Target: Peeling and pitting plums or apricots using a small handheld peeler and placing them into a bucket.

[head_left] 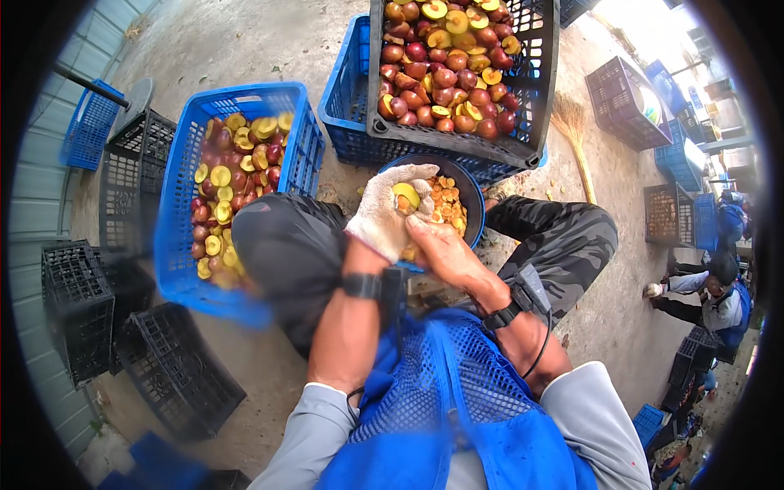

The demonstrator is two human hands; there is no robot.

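Black plastic crates [77,306] stand empty at the far left, stacked and tilted on the concrete floor [245,37]. Just right of them sits a blue crate [180,204] holding halved fruit, yellow cut faces and red skins mixed together.

At centre, the left hand [384,214] wears a white knit work glove. Its fingers are curled and clamped around a fruit half [406,194], yellow cut face showing between the gloved fingertips. A black band sits on the left wrist.

Immediately right, the bare right hand [441,249] touches the left hand; its fingers are held together and pressed against the same fruit half. Whether a tool is held in it cannot be told. A black wrist device with a cable is strapped to the right forearm.

Both hands work directly above a round dark bowl with a blue rim [476,196], which rests between the person's knees and contains small orange-brown pits and scraps.

Beyond the bowl, a black crate [539,90] filled with whole and halved red fruit rests on top of another blue crate [343,98]. A straw broom [576,135] lies on the floor to its right.

At the far right, another person [710,294] in blue crouches among further crates.
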